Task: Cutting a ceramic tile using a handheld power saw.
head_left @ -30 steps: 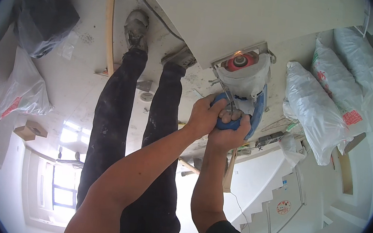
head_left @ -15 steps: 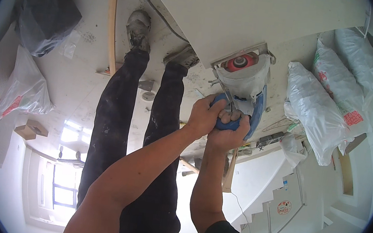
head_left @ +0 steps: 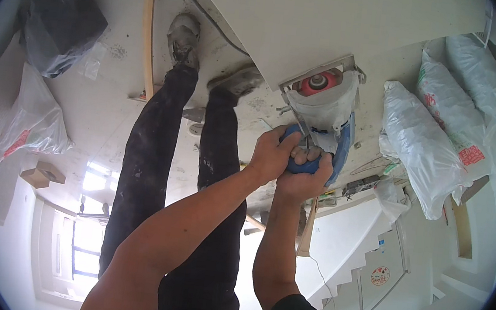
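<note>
Both my hands are closed around the blue handle of a circular saw (head_left: 326, 120). My left hand (head_left: 271, 155) grips the handle's left side. Just below it and to the right, my right hand (head_left: 305, 177) wraps the same handle, its fingers curled over the top. The saw has a dusty pale guard, a metal base plate and a red disc with a round centre showing inside. Its base plate lies against the near edge of a large pale board (head_left: 337, 18). Whether the blade is spinning or in the board cannot be made out.
Stuffed white sacks (head_left: 423, 147) stand at the right. A wooden strip (head_left: 150, 27) and a dark cable (head_left: 206, 12) lie left of the board. A black-wrapped bundle (head_left: 65, 18), a white plastic bag (head_left: 35, 115) and a small cardboard box (head_left: 42, 174) lie farther left. My shoes (head_left: 183, 37) stand on the dusty floor.
My right foot and leg have shifted a little to the left, the foot blurred. My hands and the saw stay nearly in place at the board's edge.
</note>
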Demonstrator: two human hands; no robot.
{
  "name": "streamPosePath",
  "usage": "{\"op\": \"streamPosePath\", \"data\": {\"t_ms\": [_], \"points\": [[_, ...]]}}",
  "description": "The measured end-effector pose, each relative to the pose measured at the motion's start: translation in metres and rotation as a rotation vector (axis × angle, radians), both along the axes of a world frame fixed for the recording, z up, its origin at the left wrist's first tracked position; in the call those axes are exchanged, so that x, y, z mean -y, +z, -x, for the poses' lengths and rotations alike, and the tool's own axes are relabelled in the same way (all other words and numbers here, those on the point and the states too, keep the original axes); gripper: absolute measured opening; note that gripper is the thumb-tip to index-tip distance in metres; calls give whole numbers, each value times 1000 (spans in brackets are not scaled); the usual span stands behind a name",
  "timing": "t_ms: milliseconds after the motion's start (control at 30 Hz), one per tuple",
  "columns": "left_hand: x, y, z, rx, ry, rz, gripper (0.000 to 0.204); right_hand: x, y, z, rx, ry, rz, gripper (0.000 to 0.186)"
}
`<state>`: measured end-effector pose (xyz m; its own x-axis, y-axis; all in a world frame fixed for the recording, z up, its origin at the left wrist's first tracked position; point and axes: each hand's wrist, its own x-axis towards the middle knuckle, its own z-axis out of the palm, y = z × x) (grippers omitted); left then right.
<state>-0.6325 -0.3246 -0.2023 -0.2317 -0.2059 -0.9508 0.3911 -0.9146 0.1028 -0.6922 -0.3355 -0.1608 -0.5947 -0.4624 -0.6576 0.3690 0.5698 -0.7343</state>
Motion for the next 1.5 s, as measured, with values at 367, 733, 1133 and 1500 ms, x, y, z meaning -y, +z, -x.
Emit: {"op": "streamPosePath", "data": {"t_ms": [367,733,1133,1500], "points": [[-2,0,-2,-23,40,11,31,-2,-3,-2,-35,39,17,20],[-4,1,-8,-43,47,-22,30,-5,-1,-7,-19,22,-10,21],[-7,3,-11,-41,34,-17,29,-10,-1,-6,-5,23,8,21],[-14,0,-11,-16,8,-8,32,-14,-2,-10,-15,18,19,21]]}}
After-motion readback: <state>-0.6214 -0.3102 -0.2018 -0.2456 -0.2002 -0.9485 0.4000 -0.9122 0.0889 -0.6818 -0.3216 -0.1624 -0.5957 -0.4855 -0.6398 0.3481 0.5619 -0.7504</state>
